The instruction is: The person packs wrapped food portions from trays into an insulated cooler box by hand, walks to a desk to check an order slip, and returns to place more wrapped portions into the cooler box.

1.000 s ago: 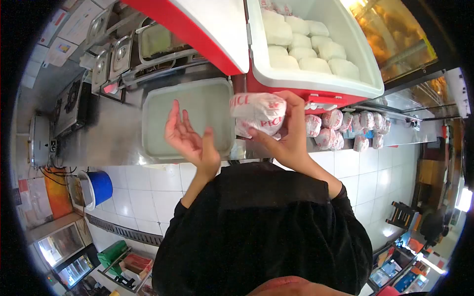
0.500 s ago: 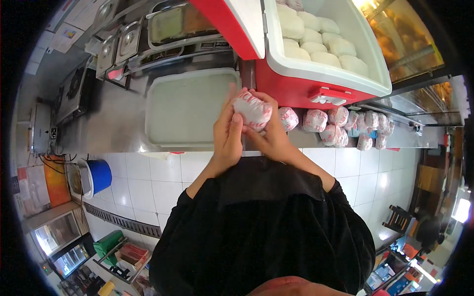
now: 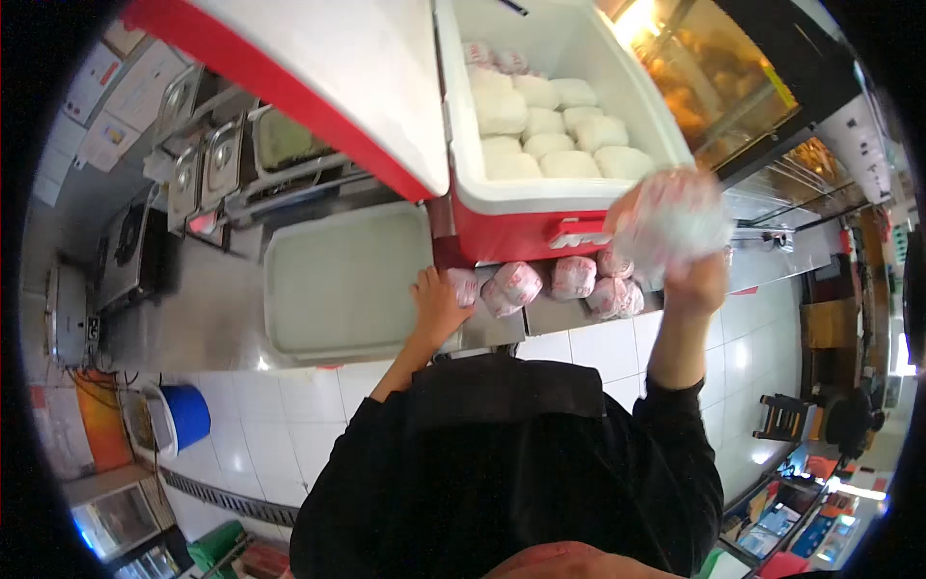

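My right hand is raised above the counter's right part, close to the camera. Its fingers are closed around a wrapped burger in white paper with red print; motion blurs it, and I cannot tell whether it is more than one. On the counter, my left hand rests beside the tray's right edge, fingers and thumb around another wrapped burger. Just right of it, two more wrapped burgers lean together. Further right, several wrapped burgers stand in front of the cooler, some hidden behind my right hand.
A red and white cooler stands open, holding several white rounded bundles. Its raised lid leans left. A pale shallow tray lies on the steel counter. Behind are metal food pans; a lit glass display case stands right.
My hands have separated: the right has swung up and rightward with a wrapped burger, the left has gone down to one on the counter. The view has shifted, showing more of the lid.
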A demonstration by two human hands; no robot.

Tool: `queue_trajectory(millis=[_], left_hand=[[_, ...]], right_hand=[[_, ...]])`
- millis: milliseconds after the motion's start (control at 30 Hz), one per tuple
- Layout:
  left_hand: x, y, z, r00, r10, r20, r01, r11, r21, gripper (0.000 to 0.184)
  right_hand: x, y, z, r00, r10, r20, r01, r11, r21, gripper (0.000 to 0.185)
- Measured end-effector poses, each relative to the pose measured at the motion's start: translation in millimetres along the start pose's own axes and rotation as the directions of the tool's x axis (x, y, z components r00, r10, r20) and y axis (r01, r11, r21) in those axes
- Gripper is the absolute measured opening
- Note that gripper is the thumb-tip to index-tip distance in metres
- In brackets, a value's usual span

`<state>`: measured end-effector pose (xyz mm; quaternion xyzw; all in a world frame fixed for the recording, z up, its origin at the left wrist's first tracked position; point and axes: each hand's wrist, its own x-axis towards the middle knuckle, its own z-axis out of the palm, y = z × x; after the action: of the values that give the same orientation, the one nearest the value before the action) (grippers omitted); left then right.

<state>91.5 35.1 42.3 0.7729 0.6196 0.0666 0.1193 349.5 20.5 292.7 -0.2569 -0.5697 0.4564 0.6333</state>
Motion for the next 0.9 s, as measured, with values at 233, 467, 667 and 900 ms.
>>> queue_trajectory(millis=[233,467,667,900], left_hand=[[-1,11,17,0.988,-0.088,-0.126,0.069,0.987,-0.148,0.071],[-7,-5,23,0.949,-0.163,-0.270,-0.028,0.809,-0.587,0.065],[-46,-51,34,0.899,-0.428,-0.088,0.072,0.344,-0.936,0.076],[-73,-56,-59,0.832,-0.555,0.002,-0.083,-0.127,-0.988,0.083]], right_hand=[[226,2,-39,0.920,-0.089,0.382,0.391,0.296,-0.872,0.044],[350,164,-135,0.905,0.405,0.131,0.166,-0.052,-0.985,0.043],[378,259,-178,0.608,0.762,-0.223,-0.059,-0.237,-0.970,0.041],[368,309,-197,0.605,0.737,-0.302,-0.338,-0.107,-0.935,0.019]])
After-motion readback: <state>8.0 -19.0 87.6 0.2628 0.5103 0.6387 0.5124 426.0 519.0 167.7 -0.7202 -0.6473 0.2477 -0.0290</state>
